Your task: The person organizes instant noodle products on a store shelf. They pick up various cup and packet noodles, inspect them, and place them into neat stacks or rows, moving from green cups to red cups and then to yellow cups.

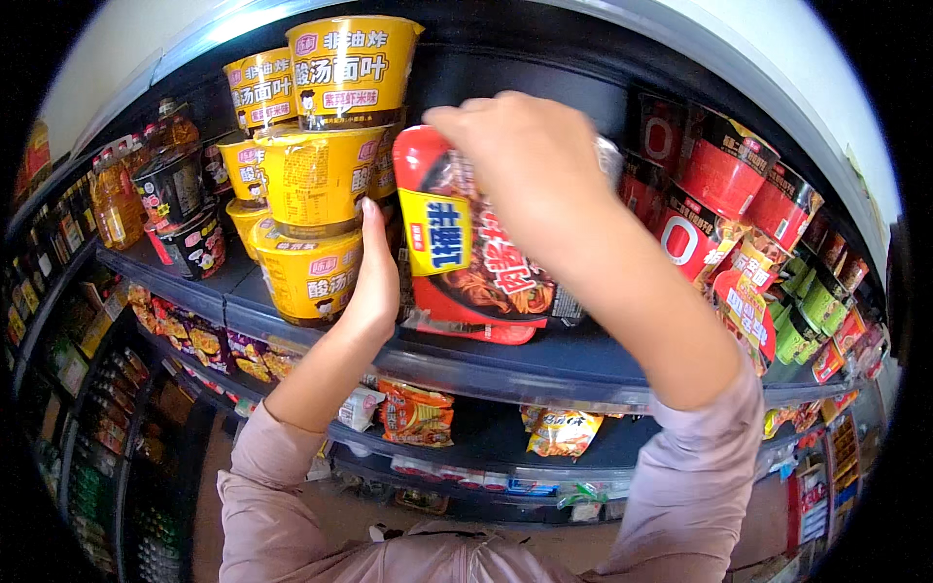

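Note:
On the black store shelf, my left hand [379, 270] is upright against the right side of a stack of yellow instant noodle cups [313, 178], its fingers partly hidden by the cups. My right hand [525, 160] reaches over the top of a red instant noodle box [477, 255], which stands tilted on the shelf beside the stack. The fingers of that hand are blurred and curled at the box's upper edge; their grip on it is not plain. Another red package [503, 333] shows beneath the box.
Black noodle cups [193, 244] and oil bottles [116, 200] stand at the left. Stacked red noodle tubs [729, 164] and green cups [824, 302] fill the right. The shelf's clear front rail [510, 368] runs below my hands, above lower shelves with snack bags [415, 414].

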The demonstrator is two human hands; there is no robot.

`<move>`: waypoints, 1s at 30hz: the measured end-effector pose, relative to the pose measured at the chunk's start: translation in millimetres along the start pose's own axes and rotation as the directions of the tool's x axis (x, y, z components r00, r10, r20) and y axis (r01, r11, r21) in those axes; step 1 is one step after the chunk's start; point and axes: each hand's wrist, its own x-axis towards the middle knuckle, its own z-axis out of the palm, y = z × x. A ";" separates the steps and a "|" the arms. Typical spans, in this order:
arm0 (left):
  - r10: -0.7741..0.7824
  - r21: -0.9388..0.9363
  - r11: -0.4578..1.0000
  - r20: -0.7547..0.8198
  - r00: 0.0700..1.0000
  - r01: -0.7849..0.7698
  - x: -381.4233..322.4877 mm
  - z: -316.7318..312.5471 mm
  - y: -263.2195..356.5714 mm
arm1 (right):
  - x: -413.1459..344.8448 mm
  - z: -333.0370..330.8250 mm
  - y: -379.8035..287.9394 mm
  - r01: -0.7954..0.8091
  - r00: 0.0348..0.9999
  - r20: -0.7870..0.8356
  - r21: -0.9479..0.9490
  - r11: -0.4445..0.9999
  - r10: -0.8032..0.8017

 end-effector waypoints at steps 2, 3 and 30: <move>-0.071 -0.005 0.997 0.056 0.996 0.071 -1.9 -8.5 4.8 | 3.5 25.4 -9.5 -0.002 0.998 -0.055 0.201 0.980 0.014; -0.136 -0.019 0.990 0.085 0.987 0.138 -4.5 -4.3 8.7 | -2.0 40.8 -9.2 -0.014 0.995 -0.092 0.340 0.940 0.048; -0.213 0.057 0.977 0.239 0.947 0.206 26.5 27.9 -62.3 | -197.7 69.5 2.0 -0.473 0.656 0.150 0.846 0.248 0.740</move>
